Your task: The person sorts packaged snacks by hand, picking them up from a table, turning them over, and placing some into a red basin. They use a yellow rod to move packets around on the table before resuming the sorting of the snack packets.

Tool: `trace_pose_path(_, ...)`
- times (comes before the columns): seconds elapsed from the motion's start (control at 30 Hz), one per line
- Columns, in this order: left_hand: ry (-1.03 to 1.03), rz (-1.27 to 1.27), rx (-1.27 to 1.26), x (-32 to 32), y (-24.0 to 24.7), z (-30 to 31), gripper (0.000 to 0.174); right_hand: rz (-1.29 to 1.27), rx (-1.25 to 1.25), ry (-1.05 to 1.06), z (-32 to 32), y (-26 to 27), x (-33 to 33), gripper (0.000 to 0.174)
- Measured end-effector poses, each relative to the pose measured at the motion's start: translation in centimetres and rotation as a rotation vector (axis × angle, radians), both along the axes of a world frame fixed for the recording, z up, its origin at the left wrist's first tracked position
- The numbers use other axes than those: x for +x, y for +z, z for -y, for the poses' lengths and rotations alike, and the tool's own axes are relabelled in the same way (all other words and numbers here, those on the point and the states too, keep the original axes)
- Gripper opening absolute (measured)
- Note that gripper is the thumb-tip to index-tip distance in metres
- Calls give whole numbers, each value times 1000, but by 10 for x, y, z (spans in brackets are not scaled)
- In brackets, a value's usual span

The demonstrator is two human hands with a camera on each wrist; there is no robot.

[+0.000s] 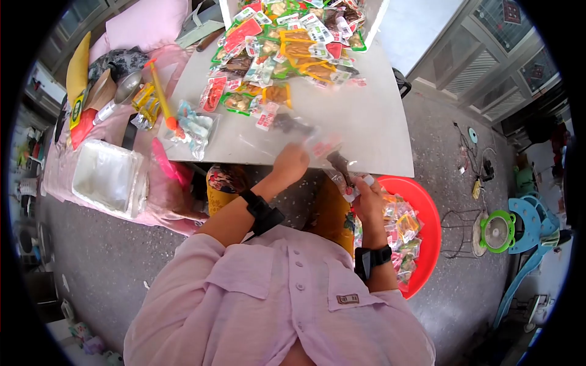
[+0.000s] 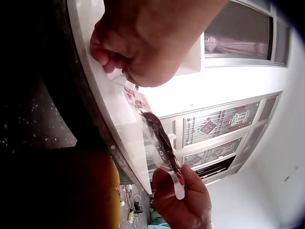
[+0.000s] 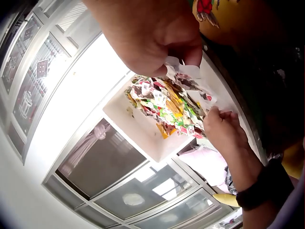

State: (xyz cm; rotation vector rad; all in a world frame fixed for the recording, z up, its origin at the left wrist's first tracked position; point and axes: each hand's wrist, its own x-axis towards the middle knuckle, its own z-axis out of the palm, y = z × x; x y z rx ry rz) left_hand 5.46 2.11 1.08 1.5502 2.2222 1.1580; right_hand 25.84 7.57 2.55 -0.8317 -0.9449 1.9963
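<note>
My right hand (image 1: 368, 201) pinches one end of a clear snack packet (image 1: 339, 163) with a dark brown piece of food inside, at the table's front edge. A whitish strip (image 2: 179, 190) sticks out past those fingers in the left wrist view. The packet's other end, with red print, reaches toward my left hand (image 1: 292, 161); in the left wrist view its curled fingers (image 2: 106, 59) hold that plastic end. Just beyond the left hand, another clear packet (image 1: 292, 124) with dark contents lies blurred on the table (image 1: 378, 131).
Many colourful packets (image 1: 287, 52) spill from a white box (image 1: 376, 24) at the back. A red basin (image 1: 432, 244) of packets stands by my right side. On the left are a white foam box (image 1: 91, 177), a bluish packet (image 1: 196, 128) and an orange-yellow stick (image 1: 160, 91).
</note>
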Motion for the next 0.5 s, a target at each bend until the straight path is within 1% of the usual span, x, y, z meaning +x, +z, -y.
trace_pose_path(0.03,-15,6,41,0,4,1,10,3,-19,8,2,2,-3,5)
trace_pose_path(0.13,-48,14,36,6,19,4,11,-29,-84,54,3,6,-15,4)
trace_pose_path(0.23,-75,-99,40,10,28,6,11,-21,-139,104,-5,4,-22,4)
trace_pose_path(0.37,-16,-104,-74,10,26,3,11,46,-174,151,-28,10,-37,3)
trace_pose_path(0.43,10,-143,-114,8,25,1,12,33,-116,184,-53,-10,-37,2)
trace_pose_path(0.47,15,-147,-54,7,22,1,12,26,-87,205,-64,-22,-36,2)
trace_pose_path(0.5,23,-154,6,7,20,0,12,2,-111,191,-64,-13,-37,1)
